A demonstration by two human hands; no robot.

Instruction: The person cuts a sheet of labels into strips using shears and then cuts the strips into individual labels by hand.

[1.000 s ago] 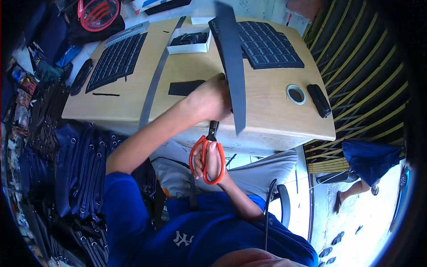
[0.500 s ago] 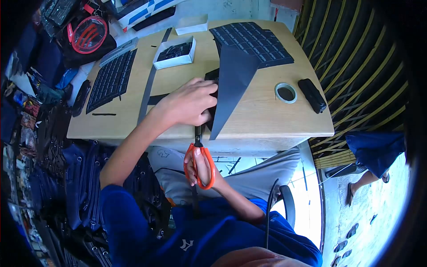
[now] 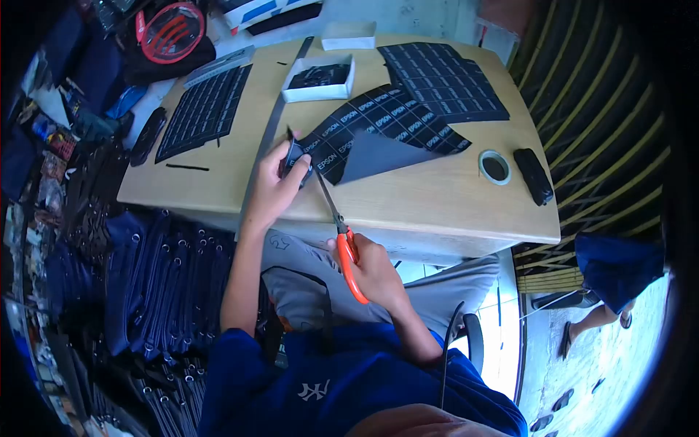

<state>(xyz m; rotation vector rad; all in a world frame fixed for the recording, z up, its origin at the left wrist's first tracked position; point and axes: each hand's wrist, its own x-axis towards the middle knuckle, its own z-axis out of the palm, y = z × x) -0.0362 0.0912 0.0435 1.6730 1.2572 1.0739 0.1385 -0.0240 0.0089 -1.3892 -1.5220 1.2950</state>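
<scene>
Orange-handled scissors (image 3: 347,264) clutched in right hand (image 3: 373,271), mid-frame; left hand (image 3: 275,183) pinching dark piece (image 3: 294,156) at left end of EPSON sheet (image 3: 389,120); white box (image 3: 317,93) above, tape roll (image 3: 481,166) at right, apart from scissors

A pale wood-topped bench (image 3: 451,204) with rounded edges fills the middle of the room, its whitish front panel scuffed. Beyond it rises a light bluish wall (image 3: 426,18). Along the right runs a dark slatted gate (image 3: 604,109) with yellowish bars. White floor tiles (image 3: 507,306) glare beside a black chair arm (image 3: 475,342); past them, strong light washes a grey-white pavement (image 3: 597,393).
</scene>
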